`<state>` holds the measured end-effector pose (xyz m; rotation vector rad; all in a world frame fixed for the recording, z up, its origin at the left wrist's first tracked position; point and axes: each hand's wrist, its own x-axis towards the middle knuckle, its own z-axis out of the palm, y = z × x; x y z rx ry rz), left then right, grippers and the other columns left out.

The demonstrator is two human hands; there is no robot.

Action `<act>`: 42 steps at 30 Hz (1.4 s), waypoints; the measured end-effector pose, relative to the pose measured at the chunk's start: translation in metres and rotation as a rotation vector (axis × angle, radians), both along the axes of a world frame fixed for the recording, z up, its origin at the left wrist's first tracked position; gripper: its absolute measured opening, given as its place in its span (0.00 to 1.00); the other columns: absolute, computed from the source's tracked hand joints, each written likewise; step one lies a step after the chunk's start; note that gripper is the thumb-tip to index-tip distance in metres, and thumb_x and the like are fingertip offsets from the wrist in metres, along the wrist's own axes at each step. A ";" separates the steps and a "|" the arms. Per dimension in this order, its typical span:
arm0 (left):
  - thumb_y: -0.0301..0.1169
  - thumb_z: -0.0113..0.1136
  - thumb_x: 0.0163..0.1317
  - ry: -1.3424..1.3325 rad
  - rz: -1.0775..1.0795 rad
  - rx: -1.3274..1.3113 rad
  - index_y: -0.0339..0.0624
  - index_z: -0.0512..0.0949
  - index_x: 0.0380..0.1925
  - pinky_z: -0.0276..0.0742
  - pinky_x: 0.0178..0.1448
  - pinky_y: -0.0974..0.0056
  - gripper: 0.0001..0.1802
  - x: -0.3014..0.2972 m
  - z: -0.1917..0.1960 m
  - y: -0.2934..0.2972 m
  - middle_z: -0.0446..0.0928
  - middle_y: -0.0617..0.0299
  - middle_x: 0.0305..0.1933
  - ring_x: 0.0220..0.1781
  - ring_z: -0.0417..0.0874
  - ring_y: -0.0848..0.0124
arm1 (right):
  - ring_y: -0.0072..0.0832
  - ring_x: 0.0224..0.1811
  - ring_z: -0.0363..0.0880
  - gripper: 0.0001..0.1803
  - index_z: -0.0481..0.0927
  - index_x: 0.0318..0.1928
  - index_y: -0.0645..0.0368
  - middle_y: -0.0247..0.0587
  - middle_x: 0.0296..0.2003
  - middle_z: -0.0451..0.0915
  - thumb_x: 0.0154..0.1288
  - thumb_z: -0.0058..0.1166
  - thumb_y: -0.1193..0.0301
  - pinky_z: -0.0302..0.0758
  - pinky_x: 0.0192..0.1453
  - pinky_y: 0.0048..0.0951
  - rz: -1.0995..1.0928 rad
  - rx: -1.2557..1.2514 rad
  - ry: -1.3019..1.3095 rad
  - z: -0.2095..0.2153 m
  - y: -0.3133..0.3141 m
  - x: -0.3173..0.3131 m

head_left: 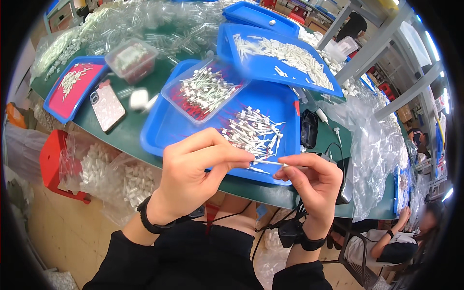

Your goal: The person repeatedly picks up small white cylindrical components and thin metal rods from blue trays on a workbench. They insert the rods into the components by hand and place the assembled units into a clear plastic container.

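Between my two hands, over the near edge of a large blue tray [162, 128], a thin white stick-like part [268, 163] is held level. My left hand [195, 166] pinches its left end between thumb and fingertips. At the other end, my right hand [316, 181] closes thumb and forefinger on it, near a small white tip. Just beyond my fingers lies a loose pile of similar white sticks [253, 128] with thin red strands. A clear plastic box [168, 93] stands in the tray, filled with more of these white pieces and red strands.
A raised blue tray [309, 46] of white sticks overlaps the big tray's far side. To the left are a phone [107, 107], a pink-lined tray [59, 107] and a clear tub [113, 62]. Clear plastic bags [362, 159] lie right. A person [394, 241] sits at far right.
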<state>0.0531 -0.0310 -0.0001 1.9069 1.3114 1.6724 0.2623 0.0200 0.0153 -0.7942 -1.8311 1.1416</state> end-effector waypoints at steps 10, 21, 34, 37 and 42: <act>0.16 0.68 0.43 0.033 -0.003 0.074 0.36 0.83 0.29 0.76 0.32 0.69 0.10 0.005 -0.008 0.007 0.82 0.60 0.26 0.28 0.83 0.69 | 0.35 0.33 0.82 0.07 0.80 0.33 0.61 0.39 0.28 0.81 0.53 0.63 0.81 0.79 0.44 0.32 -0.122 0.612 -0.260 -0.004 -0.003 -0.023; 0.15 0.67 0.42 0.147 -0.043 0.188 0.35 0.82 0.26 0.76 0.31 0.68 0.09 -0.008 -0.006 0.004 0.81 0.61 0.26 0.27 0.82 0.68 | 0.30 0.30 0.80 0.06 0.79 0.31 0.61 0.35 0.26 0.81 0.53 0.64 0.80 0.78 0.47 0.39 -0.053 0.628 -0.217 -0.007 -0.002 -0.028; 0.16 0.65 0.43 0.218 -0.054 0.185 0.36 0.82 0.28 0.75 0.29 0.66 0.09 -0.019 -0.017 0.020 0.78 0.59 0.25 0.26 0.80 0.64 | 0.34 0.31 0.76 0.25 0.75 0.49 0.59 0.35 0.28 0.78 0.49 0.67 0.72 0.72 0.44 0.34 0.028 0.735 -0.650 0.004 0.007 -0.037; 0.17 0.65 0.46 0.277 0.009 0.110 0.37 0.81 0.30 0.75 0.31 0.65 0.10 -0.015 -0.019 0.039 0.78 0.59 0.26 0.29 0.80 0.61 | 0.42 0.43 0.77 0.27 0.77 0.49 0.58 0.43 0.42 0.81 0.45 0.68 0.74 0.72 0.48 0.36 -0.212 0.680 -0.988 0.050 -0.010 -0.042; 0.17 0.57 0.52 0.413 -0.019 0.114 0.36 0.79 0.36 0.76 0.46 0.58 0.11 -0.010 -0.028 0.063 0.79 0.52 0.37 0.42 0.79 0.54 | 0.38 0.42 0.78 0.21 0.79 0.44 0.58 0.46 0.42 0.81 0.46 0.68 0.75 0.72 0.45 0.34 -0.358 1.047 -0.857 0.096 -0.029 -0.052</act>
